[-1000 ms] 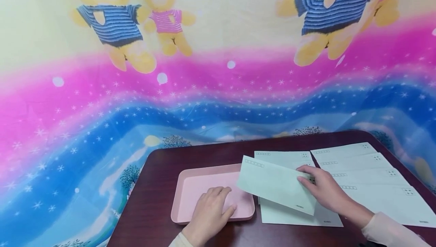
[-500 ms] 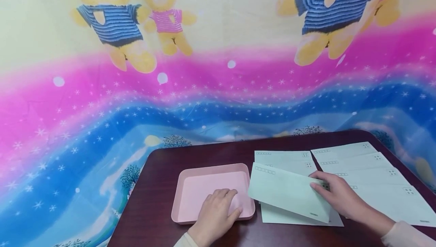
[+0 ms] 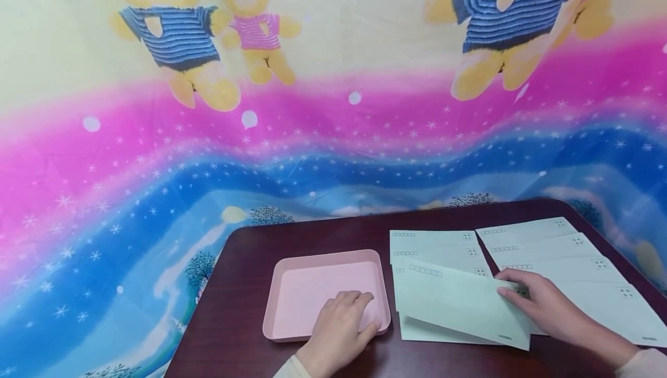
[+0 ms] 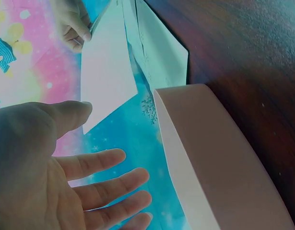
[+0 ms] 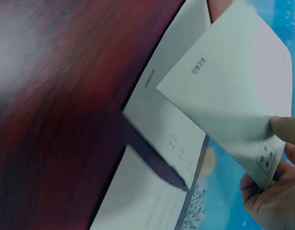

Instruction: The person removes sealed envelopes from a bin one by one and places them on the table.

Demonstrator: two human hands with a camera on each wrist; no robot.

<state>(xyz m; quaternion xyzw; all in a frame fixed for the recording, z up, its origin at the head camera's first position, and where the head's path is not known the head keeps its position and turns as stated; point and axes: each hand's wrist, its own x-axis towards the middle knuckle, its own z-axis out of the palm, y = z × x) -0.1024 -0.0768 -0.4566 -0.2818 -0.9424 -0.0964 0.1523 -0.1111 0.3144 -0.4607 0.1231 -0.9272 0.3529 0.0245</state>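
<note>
My right hand (image 3: 542, 303) pinches a pale green envelope (image 3: 464, 303) by its right end, thumb on its printed face. In the right wrist view the envelope (image 5: 229, 81) is raised at a tilt above the others, casting a shadow. Beneath it lies a left column of overlapping envelopes (image 3: 432, 240); a second column of envelopes (image 3: 589, 303) fans out to the right. My left hand (image 3: 341, 326) hovers over the near right part of a pink tray (image 3: 273, 303). In the left wrist view its fingers (image 4: 113, 187) are spread, with nothing held.
Everything stands on a dark reddish-brown table (image 3: 229, 308) with rounded corners. Behind its far edge hangs a cloth backdrop (image 3: 333, 112) printed with teddy bears and snowflakes.
My right hand has carried the envelope to the right and toward me, off the tray's edge and over the left column. My left hand has drifted slightly right over the tray.
</note>
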